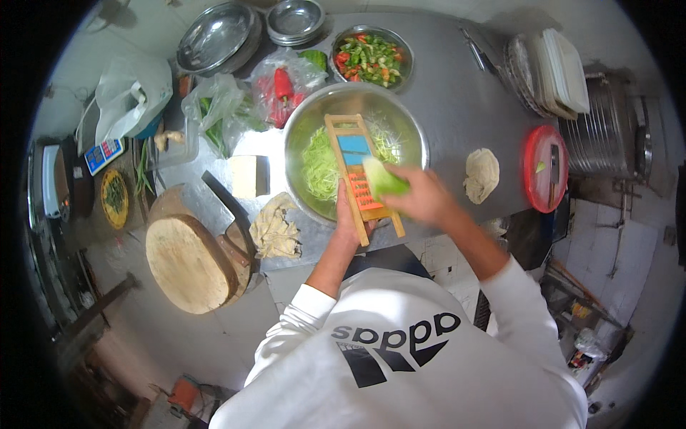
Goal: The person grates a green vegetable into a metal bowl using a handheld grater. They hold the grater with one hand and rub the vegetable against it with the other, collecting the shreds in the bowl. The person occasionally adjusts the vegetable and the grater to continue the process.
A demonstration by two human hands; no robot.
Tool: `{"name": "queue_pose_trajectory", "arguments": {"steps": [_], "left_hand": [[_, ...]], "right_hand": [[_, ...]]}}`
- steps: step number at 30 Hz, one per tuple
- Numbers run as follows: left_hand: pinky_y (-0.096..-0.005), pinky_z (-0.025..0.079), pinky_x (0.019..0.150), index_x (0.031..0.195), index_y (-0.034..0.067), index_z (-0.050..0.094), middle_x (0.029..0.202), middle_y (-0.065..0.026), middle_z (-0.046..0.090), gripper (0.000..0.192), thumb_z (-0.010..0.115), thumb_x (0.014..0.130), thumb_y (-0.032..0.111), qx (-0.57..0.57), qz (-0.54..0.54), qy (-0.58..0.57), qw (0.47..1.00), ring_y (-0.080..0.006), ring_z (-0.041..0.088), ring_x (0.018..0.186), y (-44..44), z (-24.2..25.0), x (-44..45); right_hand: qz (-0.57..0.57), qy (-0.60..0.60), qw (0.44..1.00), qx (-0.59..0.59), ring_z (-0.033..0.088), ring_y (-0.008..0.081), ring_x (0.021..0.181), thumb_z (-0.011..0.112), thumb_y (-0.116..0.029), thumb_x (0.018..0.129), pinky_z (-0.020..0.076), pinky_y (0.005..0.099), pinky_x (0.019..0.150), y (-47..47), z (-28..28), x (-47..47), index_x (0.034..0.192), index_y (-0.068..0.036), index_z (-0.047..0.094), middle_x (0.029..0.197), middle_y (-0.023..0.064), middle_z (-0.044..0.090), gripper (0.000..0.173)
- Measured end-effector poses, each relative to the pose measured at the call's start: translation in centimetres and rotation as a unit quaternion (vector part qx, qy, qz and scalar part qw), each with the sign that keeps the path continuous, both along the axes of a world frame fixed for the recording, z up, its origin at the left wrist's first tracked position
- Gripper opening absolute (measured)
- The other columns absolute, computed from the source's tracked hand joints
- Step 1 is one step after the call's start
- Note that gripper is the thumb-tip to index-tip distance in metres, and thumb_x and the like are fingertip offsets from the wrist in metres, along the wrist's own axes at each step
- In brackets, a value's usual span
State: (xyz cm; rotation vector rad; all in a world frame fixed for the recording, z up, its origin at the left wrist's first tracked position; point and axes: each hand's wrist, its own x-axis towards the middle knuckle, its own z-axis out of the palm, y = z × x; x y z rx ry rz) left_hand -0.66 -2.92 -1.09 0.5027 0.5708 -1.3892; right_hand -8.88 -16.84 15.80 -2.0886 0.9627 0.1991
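My left hand (348, 217) grips the lower end of a wooden-framed grater (356, 174), which slants over a large steel bowl (423, 147). The grater has a blue slicing panel and an orange shredding panel. In my right hand (426, 195) is a piece of green vegetable (381, 179) with a pale cut face, held against the grater's right side near the orange panel. That hand is somewhat blurred. Pale green shreds (321, 166) lie in the bowl to the left of the grater, and more whitish shreds (387, 142) lie to its right.
Behind the bowl stand a steel bowl of chopped peppers (370, 59) and a plastic bag with red peppers (284, 86). To the left are a yellowish block (249, 176), a crumpled cloth (276, 228), a cleaver (211, 195) and a round chopping board (187, 263). Another cloth (481, 174) and a red-rimmed board (544, 169) lie right.
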Motion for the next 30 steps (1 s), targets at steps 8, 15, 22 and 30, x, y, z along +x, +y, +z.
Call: {"name": "queue_pose_trajectory", "arguments": {"steps": [8,15,22,30], "left_hand": [[-0.0540,0.055,0.105,0.147,0.013,0.056,0.136,-0.0155,0.067,0.080,0.027,0.106,0.076,-0.025,-0.050,0.009,0.998,-0.0358,0.068,0.121,0.3,-0.8,-0.8],[-0.0561,0.053,0.108,0.153,0.013,0.052,0.144,-0.0151,0.063,0.081,0.026,0.107,0.075,-0.084,-0.025,0.044,0.995,-0.0366,0.064,0.128,-0.3,-1.4,-0.3],[-0.0597,0.051,0.108,0.157,0.013,0.047,0.147,-0.0171,0.060,0.084,0.027,0.106,0.077,-0.028,-0.029,0.041,0.998,-0.0408,0.061,0.131,-0.1,-0.6,-1.0],[-0.0622,0.042,0.116,0.159,0.014,0.046,0.156,-0.0151,0.055,0.080,0.028,0.107,0.073,-0.029,-0.011,0.068,0.997,-0.0385,0.054,0.141,-0.7,0.7,-0.3]], "right_hand": [[-0.020,0.095,0.995,0.010,0.077,0.0343,0.108,0.079,-0.043,0.080,0.0582,0.0436,0.095,-0.7,-4.9,3.6,0.149,-0.010,0.063,0.115,0.0268,0.077,0.078],[0.033,0.018,0.999,-0.012,0.075,0.0403,0.105,0.080,-0.046,0.080,0.0583,0.0487,0.093,2.4,-0.9,-2.6,0.149,-0.011,0.063,0.112,0.0246,0.077,0.080],[0.006,0.042,0.998,-0.042,0.077,0.0347,0.108,0.080,-0.043,0.081,0.0586,0.0446,0.094,-1.6,-5.4,4.9,0.145,-0.007,0.066,0.115,0.0260,0.077,0.075],[-0.209,-0.025,0.916,0.340,0.067,0.0221,0.120,0.073,-0.027,0.099,0.0516,0.0319,0.103,-2.6,-5.6,-1.9,0.150,0.007,0.055,0.136,0.0182,0.070,0.064]]}}
